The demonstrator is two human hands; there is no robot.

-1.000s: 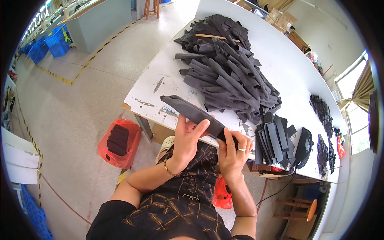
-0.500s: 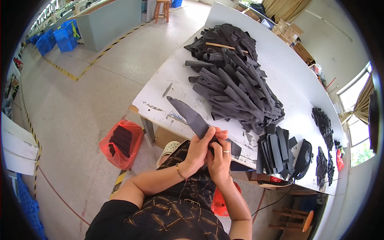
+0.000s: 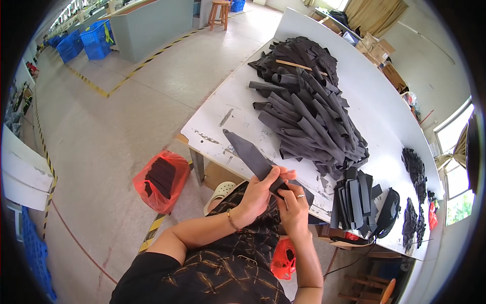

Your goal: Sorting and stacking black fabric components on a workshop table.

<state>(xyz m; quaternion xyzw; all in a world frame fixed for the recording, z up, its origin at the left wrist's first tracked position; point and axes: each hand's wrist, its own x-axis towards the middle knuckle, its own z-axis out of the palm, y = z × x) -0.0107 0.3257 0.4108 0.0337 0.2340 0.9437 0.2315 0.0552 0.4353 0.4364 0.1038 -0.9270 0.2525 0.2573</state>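
A dark grey fabric strip (image 3: 249, 154) is held between my two hands above the table's near edge. Its long end points up and away to the left, and a shorter end shows past my fingers. My left hand (image 3: 259, 193) grips the strip with the thumb on top. Close beside it, my right hand (image 3: 293, 206), with a ring on one finger, has its fingers bent around the lower part of the strip. Just beyond lies a large heap of similar strips (image 3: 316, 119). To the right of my hands is a neater stack of flat dark pieces (image 3: 355, 200).
The white table (image 3: 210, 114) has a raised back panel. A wooden stick (image 3: 293, 64) rests on the far dark pile. On the table's right are a black pouch (image 3: 389, 213) and dark scraps (image 3: 415, 175). Red plastic bags (image 3: 167, 197) with dark pieces stand on the floor.
The view has shifted a little, so the table and heap sit lower and further right. Both hands still hold the strip; my right fingers have moved slightly along its lower part.
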